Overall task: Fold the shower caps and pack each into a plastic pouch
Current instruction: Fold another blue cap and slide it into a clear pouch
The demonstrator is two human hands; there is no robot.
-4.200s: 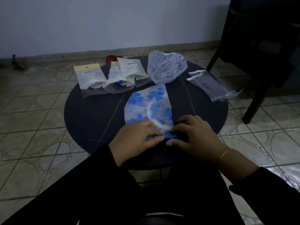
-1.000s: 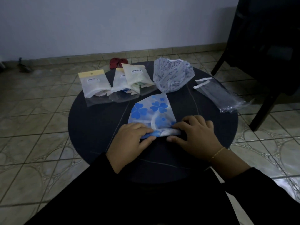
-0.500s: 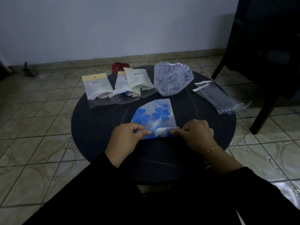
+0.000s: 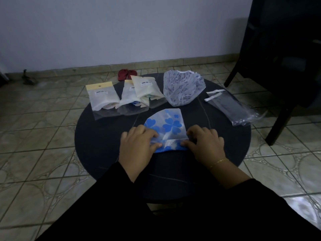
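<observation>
A translucent shower cap with blue clover prints (image 4: pixel 167 125) lies in the middle of the round dark table (image 4: pixel 97 136), its near edge folded up into a band. My left hand (image 4: pixel 137 148) pinches the left end of that folded band. My right hand (image 4: pixel 205 143) pinches the right end. A second shower cap with a small dark print (image 4: pixel 182 89) lies at the back of the table. Three filled pouches (image 4: pixel 104 100) lie in a row at the back left. A stack of clear plastic pouches (image 4: pixel 232 108) lies at the right.
A dark chair (image 4: pixel 281 54) stands right of the table, one leg close to its edge. A red cloth item (image 4: pixel 126 74) lies on the tiled floor behind the table, near the wall.
Both hands have rolled the cap's near edge further away from me, so the visible cap is shorter. The hands moved apart to the ends of the fold.
</observation>
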